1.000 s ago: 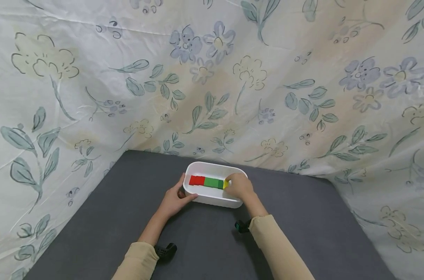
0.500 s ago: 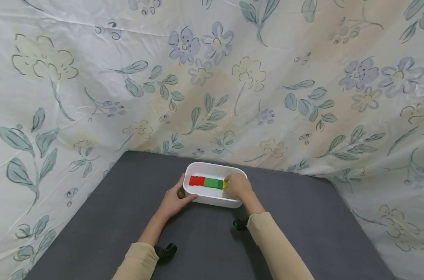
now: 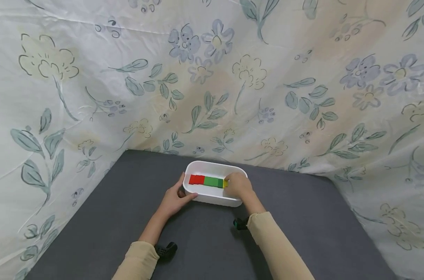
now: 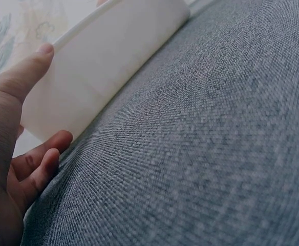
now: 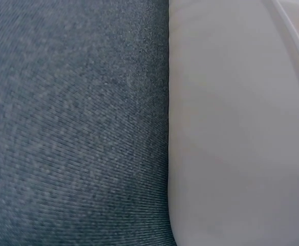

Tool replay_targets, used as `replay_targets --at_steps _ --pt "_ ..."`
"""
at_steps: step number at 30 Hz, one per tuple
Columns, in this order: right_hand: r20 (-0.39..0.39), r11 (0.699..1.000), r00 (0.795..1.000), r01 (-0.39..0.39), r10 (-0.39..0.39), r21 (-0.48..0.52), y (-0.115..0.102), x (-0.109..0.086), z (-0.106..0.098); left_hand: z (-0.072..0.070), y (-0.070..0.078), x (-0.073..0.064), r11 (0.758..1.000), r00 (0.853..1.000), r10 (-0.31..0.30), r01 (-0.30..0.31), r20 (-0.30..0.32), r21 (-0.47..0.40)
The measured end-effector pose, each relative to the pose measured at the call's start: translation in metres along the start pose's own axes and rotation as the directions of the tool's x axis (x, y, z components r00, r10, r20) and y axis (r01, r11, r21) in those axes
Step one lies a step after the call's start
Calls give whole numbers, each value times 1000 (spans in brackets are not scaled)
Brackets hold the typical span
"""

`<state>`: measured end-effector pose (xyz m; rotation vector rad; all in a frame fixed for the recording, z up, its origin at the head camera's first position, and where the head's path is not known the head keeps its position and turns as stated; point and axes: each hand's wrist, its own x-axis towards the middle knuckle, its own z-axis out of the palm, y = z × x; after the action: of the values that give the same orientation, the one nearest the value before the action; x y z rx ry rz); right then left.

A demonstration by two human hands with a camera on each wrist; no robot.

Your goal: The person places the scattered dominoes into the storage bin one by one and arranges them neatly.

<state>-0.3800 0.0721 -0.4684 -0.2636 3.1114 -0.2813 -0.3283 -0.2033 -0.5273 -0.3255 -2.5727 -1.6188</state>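
Observation:
A white rectangular tub (image 3: 215,200) with rounded corners sits on the dark grey cloth. Inside it, a row runs left to right: red blocks (image 3: 196,179), green blocks (image 3: 212,181) and a yellow block (image 3: 225,183). My left hand (image 3: 171,200) grips the tub's left end. Its thumb lies on the near rim, and in the left wrist view its lower fingers curl by the base of the tub wall (image 4: 88,77). My right hand (image 3: 239,186) reaches into the right end and pinches the yellow block, largely covering it. The right wrist view shows only the tub's outer side (image 5: 236,123) and cloth.
The grey cloth (image 3: 285,202) spreads around the tub on a flat surface. A floral curtain (image 3: 212,97) hangs right behind the tub and along both sides. Black bands with small devices (image 3: 166,252) sit on the wrists.
Very little differs. The right wrist has shifted slightly left, while the hand stays at the yellow block. The left hand keeps its place on the tub.

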Motion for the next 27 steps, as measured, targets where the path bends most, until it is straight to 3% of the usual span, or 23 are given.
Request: replay_targets --at_steps 12,17,20,24,27 --pt "-10 998 1000 -14 14 66 2 -6 -2 4 2 -2 1000 1000 3 -3 2 -1" --pt "-130 978 991 39 -12 206 7 -12 -1 6 1 -2 1000 1000 8 -8 10 4" --pt "-252 946 966 124 -47 299 9 -19 1 6 -1 -3 1000 1000 9 -9 21 16" --pt "-417 912 907 219 -59 347 14 -31 1 4 -5 -5 999 999 -27 26 42 32" --pt "-507 915 861 234 -38 328 21 -44 -1 -1 -8 -6 995 994 -75 70 74 75"
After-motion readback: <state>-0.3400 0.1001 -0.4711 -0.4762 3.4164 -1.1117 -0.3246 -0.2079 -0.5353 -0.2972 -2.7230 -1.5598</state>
